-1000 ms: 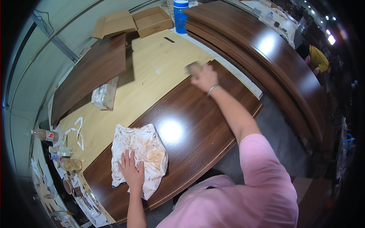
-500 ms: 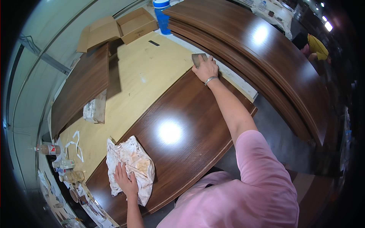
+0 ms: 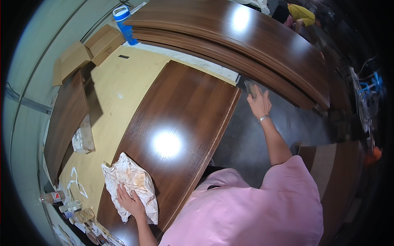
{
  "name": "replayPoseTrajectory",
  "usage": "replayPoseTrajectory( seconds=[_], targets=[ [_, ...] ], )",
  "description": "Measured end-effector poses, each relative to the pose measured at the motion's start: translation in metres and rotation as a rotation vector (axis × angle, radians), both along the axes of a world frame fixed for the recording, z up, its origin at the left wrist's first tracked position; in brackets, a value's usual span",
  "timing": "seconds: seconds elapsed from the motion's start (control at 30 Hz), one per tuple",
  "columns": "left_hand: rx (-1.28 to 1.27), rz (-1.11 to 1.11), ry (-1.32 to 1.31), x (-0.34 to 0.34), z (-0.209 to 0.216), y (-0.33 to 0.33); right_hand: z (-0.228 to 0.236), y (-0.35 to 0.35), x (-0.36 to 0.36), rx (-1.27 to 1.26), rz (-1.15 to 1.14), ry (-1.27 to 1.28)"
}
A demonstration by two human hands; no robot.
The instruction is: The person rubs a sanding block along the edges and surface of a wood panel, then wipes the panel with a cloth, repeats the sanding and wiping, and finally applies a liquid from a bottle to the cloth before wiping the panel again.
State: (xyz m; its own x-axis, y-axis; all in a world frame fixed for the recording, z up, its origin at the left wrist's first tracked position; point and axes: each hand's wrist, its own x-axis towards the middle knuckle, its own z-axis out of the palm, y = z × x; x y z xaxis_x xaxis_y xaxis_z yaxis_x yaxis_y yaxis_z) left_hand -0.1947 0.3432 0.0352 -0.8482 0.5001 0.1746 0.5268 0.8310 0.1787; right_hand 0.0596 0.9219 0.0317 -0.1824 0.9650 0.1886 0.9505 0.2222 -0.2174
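A dark brown wood-grain board [image 3: 186, 106] lies on the pale yellow worktable [image 3: 119, 88], glossy with a bright light reflection. On its near left end rests a crumpled white cloth [image 3: 129, 174] with brownish stains. My left hand [image 3: 130, 201] lies on this cloth, fingers stretched out and spread. Past the board's right edge, above the grey floor, my right hand [image 3: 259, 104] grips a small grey-brown sanding block [image 3: 250, 88]. The block is apart from the board.
A stack of brown boards [image 3: 230, 49] stands along the far side. At left are a leaning board [image 3: 65, 123], a white block [image 3: 83, 137], a cardboard box [image 3: 80, 53] and several bottles [image 3: 82, 215]. A blue jug [image 3: 125, 26] stands behind. Another person [image 3: 299, 16] is far right.
My right hand has moved with the sanding block from the board's far corner rightward, off the board. My left hand stays on the cloth. The view has turned right.
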Motion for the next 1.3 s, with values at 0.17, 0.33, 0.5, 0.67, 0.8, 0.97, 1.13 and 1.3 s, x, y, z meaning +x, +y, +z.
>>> replayPoseTrajectory(
  seconds=[0.17, 0.33, 0.5, 0.67, 0.8, 0.97, 1.13, 1.3],
  targets=[
    [-0.031, -0.046, 0.053, -0.003, -0.009, -0.005, 0.024, -0.138, -0.002, -0.076, 0.653, 0.331],
    [-0.036, -0.057, 0.075, -0.005, -0.013, -0.014, -0.018, -0.179, 0.006, 0.000, 1.050, 0.165],
    [-0.037, -0.056, 0.071, -0.003, -0.010, -0.008, -0.022, -0.038, 0.013, 0.110, 0.648, 0.147],
    [-0.028, -0.053, 0.058, -0.006, -0.015, -0.016, -0.001, 0.021, -0.003, 0.106, 0.333, 0.177],
    [-0.020, -0.034, 0.042, -0.005, -0.008, 0.001, -0.014, 0.027, 0.010, 0.068, 0.215, 0.388],
    [0.007, -0.048, 0.024, -0.003, -0.009, -0.016, -0.013, 0.015, 0.017, -0.071, 0.235, 0.429],
    [0.165, 0.017, -0.087, 0.003, 0.004, -0.021, -0.004, 0.022, -0.048, -0.373, 0.594, 0.735],
    [-0.109, 0.692, 0.029, 0.051, -0.056, -0.183, -0.047, 0.044, -0.091, -0.381, 0.538, 0.561]
  ],
)
